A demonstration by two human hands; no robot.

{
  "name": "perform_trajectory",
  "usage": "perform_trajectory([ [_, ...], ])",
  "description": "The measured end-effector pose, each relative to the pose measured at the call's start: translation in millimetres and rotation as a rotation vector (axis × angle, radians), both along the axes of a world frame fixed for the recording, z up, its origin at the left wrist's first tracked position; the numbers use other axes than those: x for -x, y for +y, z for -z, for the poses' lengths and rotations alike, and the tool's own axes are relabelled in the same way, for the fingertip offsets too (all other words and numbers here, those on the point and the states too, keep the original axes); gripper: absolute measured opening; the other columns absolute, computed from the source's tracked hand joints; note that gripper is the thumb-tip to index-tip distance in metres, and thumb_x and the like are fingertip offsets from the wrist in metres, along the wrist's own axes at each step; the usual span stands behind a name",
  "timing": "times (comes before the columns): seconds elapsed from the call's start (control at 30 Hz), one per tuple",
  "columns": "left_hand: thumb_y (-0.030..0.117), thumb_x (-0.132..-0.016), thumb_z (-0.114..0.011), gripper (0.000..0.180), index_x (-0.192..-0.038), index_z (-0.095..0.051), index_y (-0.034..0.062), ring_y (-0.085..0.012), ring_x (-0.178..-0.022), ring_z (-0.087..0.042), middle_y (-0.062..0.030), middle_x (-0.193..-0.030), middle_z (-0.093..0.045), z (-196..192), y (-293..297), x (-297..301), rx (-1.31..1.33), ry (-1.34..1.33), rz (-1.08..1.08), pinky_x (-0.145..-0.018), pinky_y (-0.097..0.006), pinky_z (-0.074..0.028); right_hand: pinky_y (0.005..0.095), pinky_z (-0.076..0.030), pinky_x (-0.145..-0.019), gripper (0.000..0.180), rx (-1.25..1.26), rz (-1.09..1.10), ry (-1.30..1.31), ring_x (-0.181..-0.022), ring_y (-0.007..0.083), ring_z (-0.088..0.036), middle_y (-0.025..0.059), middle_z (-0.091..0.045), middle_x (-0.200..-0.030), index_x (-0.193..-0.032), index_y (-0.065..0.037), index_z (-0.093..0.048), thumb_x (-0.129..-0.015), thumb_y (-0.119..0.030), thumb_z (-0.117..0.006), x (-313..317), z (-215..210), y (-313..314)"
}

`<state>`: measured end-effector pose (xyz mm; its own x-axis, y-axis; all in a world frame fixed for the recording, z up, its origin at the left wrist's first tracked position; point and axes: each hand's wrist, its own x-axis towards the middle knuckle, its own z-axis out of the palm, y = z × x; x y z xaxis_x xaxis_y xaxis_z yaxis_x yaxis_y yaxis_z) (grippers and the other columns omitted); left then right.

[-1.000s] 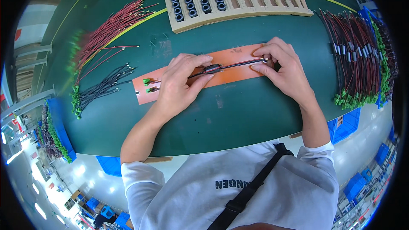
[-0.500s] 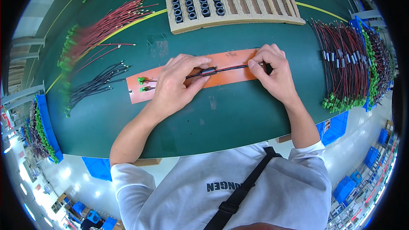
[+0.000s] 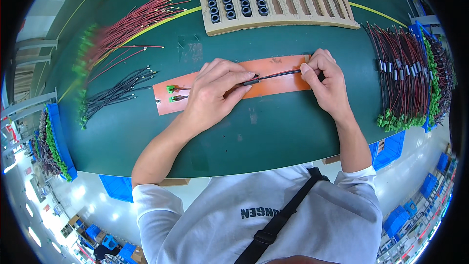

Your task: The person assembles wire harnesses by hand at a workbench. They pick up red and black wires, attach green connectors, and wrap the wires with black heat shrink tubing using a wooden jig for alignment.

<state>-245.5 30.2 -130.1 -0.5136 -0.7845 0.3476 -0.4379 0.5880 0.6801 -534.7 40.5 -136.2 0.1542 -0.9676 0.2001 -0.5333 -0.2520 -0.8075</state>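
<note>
Over an orange strip-shaped board, my two hands hold a pair of thin red and black wires stretched between them. My left hand is closed, with thumb and forefinger pinching a short black cylinder through which the wires run. Its fingers cover part of the cylinder. My right hand pinches the wires near the board's right end, hiding their tips. Green connectors on the wires' other ends lie at the left of the board.
Loose red wires and black wires lie to the left. A cardboard tray holds rows of black ring-ended cylinders at the back. On the right lie bundled wires with cylinders and green connectors, beside a blue bin.
My left thumb and forefinger have closed further over the black cylinder, which showed more fully before. My right hand keeps its pinch on the wires. The whole view has shifted slightly.
</note>
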Motion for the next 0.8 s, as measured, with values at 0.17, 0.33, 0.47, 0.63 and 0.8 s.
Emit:
perform_trajectory([
  [0.17,-0.002,-0.078,-0.081,0.025,-0.102,-0.075,0.0016,-0.0249,-0.096,-0.066,-0.0073,-0.101,-0.072,2.5,-0.6,-0.4,0.037,0.020,0.015,-0.085,-0.039,-0.051,0.0336,-0.039,-0.077,0.020,0.031,0.003,-0.058,-0.074,0.0182,-0.045,0.0036,-0.050,-0.075,-0.078,-0.003,-0.058,-0.092,-0.010,-0.071,-1.3,0.3,-1.9],
  [0.33,-0.002,-0.078,-0.080,0.028,-0.105,-0.073,0.0030,-0.0270,-0.097,-0.067,-0.0084,-0.103,-0.073,-1.3,-1.1,2.9,0.027,0.028,0.009,-0.088,-0.039,-0.051,0.0311,-0.043,-0.073,0.012,0.142,-0.013,-0.058,-0.076,0.0183,-0.052,0.0047,-0.058,-0.077,-0.086,-0.001,-0.069,-0.091,-0.009,-0.076,5.3,-2.9,-2.3],
  [0.47,-0.002,-0.078,-0.080,0.029,-0.106,-0.072,0.0042,-0.0275,-0.099,-0.067,-0.0087,-0.104,-0.073,2.3,-2.3,0.2,-0.012,0.037,0.010,-0.090,-0.039,-0.051,0.0309,-0.044,-0.073,0.012,-0.001,-0.005,-0.175,-0.077,0.0179,-0.054,0.0051,-0.059,-0.076,-0.086,-0.002,-0.071,-0.089,-0.011,-0.078,1.8,-4.1,1.0],
  [0.63,-0.002,-0.079,-0.079,0.028,-0.105,-0.072,0.0047,-0.0274,-0.100,-0.067,-0.0082,-0.105,-0.073,-0.1,-1.4,1.4,-0.025,0.024,0.002,-0.091,-0.040,-0.050,0.0324,-0.043,-0.078,0.013,-0.003,-0.020,-0.137,-0.075,0.0164,-0.053,0.0034,-0.058,-0.074,-0.084,-0.002,-0.069,-0.089,-0.012,-0.077,-1.6,-0.9,0.9],
  [0.8,-0.001,-0.079,-0.079,0.029,-0.107,-0.072,0.0051,-0.0272,-0.100,-0.067,-0.0077,-0.105,-0.074,-1.5,-0.9,2.0,-0.029,0.018,0.003,-0.092,-0.040,-0.049,0.0334,-0.041,-0.084,0.011,-0.016,-0.028,-0.101,-0.074,0.0168,-0.051,0.0024,-0.057,-0.073,-0.082,-0.003,-0.066,-0.089,-0.010,-0.072,0.1,-2.7,1.6],
])
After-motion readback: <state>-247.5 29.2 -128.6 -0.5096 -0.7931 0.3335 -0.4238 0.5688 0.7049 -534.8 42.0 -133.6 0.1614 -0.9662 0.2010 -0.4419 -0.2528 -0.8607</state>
